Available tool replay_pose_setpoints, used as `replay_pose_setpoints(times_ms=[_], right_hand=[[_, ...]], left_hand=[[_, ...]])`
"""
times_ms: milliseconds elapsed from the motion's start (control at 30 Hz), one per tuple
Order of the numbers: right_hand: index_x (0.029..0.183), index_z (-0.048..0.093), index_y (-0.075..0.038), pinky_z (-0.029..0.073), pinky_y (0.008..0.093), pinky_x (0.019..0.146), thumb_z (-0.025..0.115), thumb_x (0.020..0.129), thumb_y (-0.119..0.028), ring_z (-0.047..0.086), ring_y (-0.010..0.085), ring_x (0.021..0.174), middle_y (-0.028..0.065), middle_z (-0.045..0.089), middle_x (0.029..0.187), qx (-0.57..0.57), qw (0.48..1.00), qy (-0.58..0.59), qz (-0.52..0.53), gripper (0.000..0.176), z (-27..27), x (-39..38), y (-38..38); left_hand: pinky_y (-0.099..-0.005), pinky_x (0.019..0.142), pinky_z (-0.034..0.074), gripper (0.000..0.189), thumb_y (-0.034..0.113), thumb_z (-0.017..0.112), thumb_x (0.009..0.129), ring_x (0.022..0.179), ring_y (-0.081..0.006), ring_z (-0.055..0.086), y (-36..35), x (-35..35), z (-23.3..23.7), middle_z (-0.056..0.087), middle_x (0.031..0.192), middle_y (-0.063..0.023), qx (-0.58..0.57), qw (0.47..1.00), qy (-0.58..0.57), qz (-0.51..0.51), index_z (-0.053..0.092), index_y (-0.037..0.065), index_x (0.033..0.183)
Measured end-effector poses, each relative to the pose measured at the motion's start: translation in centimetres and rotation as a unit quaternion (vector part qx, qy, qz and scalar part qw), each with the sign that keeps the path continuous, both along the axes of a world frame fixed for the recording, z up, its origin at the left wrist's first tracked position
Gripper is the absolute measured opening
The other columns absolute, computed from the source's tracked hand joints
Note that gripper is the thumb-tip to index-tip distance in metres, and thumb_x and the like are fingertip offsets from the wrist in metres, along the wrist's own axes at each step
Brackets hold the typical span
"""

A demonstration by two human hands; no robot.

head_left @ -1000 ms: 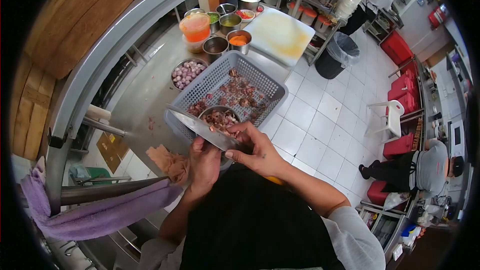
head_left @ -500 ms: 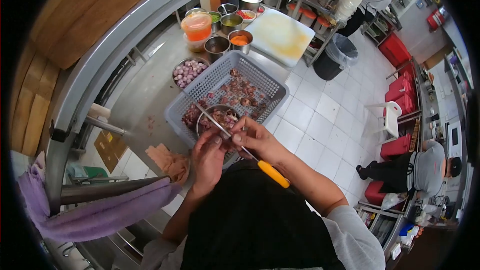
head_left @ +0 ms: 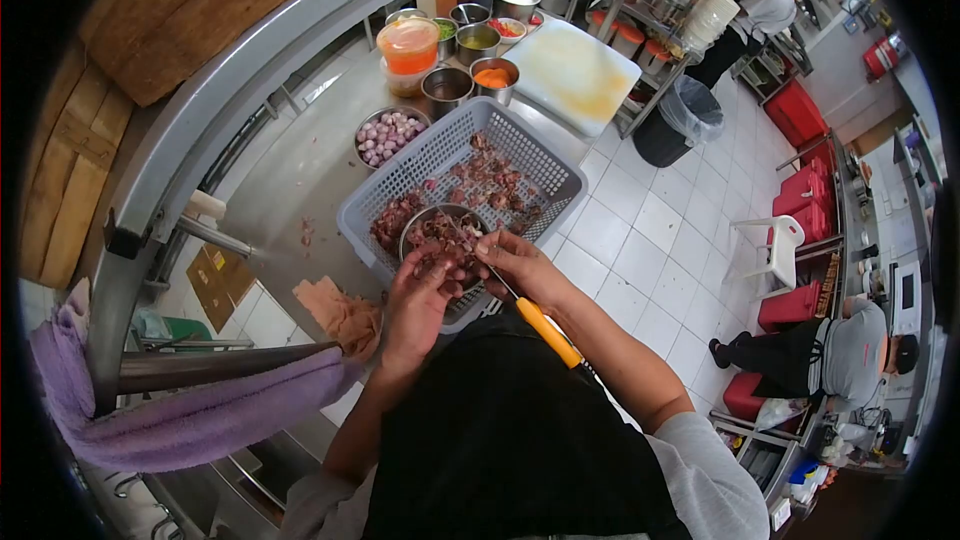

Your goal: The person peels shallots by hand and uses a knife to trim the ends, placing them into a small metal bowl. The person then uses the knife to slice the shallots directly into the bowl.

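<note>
Pinching knife (head_left: 548, 332) by blade in R hand (head_left: 518, 265), wrist bent inward, w/ smooth yellow hdl. behind fingers, thin blade running fwd. from them. Curling L hand (head_left: 415, 308) just beside, fingers bent twd. blade; can't tell if grasping any scraps. Just past fingertips: round metal bowl (head_left: 404, 239) w/ ragged dark-red peelings (head_left: 437, 228), inside grey perforated plastic basket (head_left: 422, 166). Farther fwd. of fingers: glossy purple shallots (head_left: 390, 137), then flat white cutting board (head_left: 570, 75).

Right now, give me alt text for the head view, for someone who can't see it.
The person's right hand holds a yellow-handled knife, with the left hand close beside it, at a metal bowl of reddish pieces inside a grey perforated basket. Small purplish bulbs and a white cutting board are nearby.
</note>
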State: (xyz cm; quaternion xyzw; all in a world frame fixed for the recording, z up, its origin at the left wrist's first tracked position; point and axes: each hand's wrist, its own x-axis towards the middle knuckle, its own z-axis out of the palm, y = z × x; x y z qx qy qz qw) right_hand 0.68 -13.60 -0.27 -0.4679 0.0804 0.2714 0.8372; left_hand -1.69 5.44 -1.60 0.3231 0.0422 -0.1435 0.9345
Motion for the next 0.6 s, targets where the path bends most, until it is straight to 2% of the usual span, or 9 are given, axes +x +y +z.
replay_pose_setpoints(times_ms=[100,200,267,300,367,467,600], right_hand=[[0.101,0.052,-0.01,0.034,0.0246,0.046,0.071,0.091,-0.026,0.05,0.0113,0.053,0.0038,0.06,0.077,-0.006,1.0,0.008,0.002,0.027,-0.3,-0.1,0.0],[0.102,0.052,-0.009,0.04,0.0244,0.053,0.072,0.091,-0.023,0.054,0.0112,0.06,0.0036,0.062,0.08,-0.071,0.997,-0.015,0.019,0.027,0.0,-0.6,0.0],[0.112,0.052,-0.008,0.042,0.0242,0.058,0.072,0.091,-0.023,0.056,0.0096,0.074,0.0024,0.061,0.087,-0.076,0.994,-0.072,0.04,0.032,-0.4,-1.0,0.1],[0.112,0.052,-0.008,0.042,0.0242,0.058,0.072,0.091,-0.023,0.056,0.0096,0.074,0.0024,0.061,0.087,-0.076,0.994,-0.072,0.039,0.032,-0.5,-1.2,0.2],[0.121,0.052,-0.008,0.044,0.0232,0.067,0.072,0.091,-0.019,0.056,0.0085,0.079,0.0013,0.06,0.091,-0.086,0.987,-0.127,0.039,0.038,-0.3,-1.4,0.3],[0.129,0.052,-0.008,0.044,0.0221,0.074,0.073,0.09,-0.016,0.054,0.0077,0.083,-0.0009,0.057,0.093,-0.101,0.983,-0.15,0.039,0.045,0.5,-2.0,0.4],[0.128,0.051,-0.005,0.044,0.024,0.071,0.075,0.088,-0.016,0.054,0.0074,0.081,0.0014,0.06,0.088,-0.157,0.967,-0.197,0.037,0.049,1.6,-2.4,0.7]], left_hand=[[-0.0317,0.081,0.05,0.027,0.005,0.059,0.095,0.096,-0.0186,0.062,0.5,0.4,-1.6,0.063,0.111,-0.0092,-0.022,1.0,0.001,0.002,0.053,0.001,0.121],[-0.0324,0.083,0.05,0.026,0.006,0.057,0.096,0.098,-0.0182,0.062,0.6,0.8,-2.8,0.063,0.112,-0.009,-0.016,1.0,-0.011,0.007,0.053,0.001,0.122],[-0.0329,0.085,0.05,0.026,0.007,0.056,0.097,0.1,-0.018,0.062,0.6,0.8,-3.2,0.064,0.113,-0.009,-0.004,1.0,-0.02,0.01,0.053,0.001,0.123],[-0.0333,0.086,0.05,0.027,0.007,0.057,0.097,0.101,-0.0181,0.062,0.5,0.9,-2.9,0.064,0.113,-0.0092,-0.002,1.0,-0.022,0.008,0.054,0.001,0.123],[-0.0338,0.087,0.05,0.027,0.007,0.057,0.097,0.102,-0.0181,0.062,0.2,0.9,-2.4,0.064,0.113,-0.0094,-0.002,1.0,-0.024,0.003,0.055,0.001,0.123],[-0.035,0.09,0.05,0.026,0.006,0.057,0.097,0.104,-0.0197,0.062,-0.3,0.6,-1.7,0.064,0.114,-0.0102,0.005,1.0,-0.014,0.021,0.056,0.002,0.122],[-0.0375,0.095,0.049,0.025,0.005,0.058,0.096,0.109,-0.0217,0.061,-0.6,0.3,-1.6,0.063,0.116,-0.0109,0.003,0.999,-0.021,0.035,0.057,0.002,0.121]])
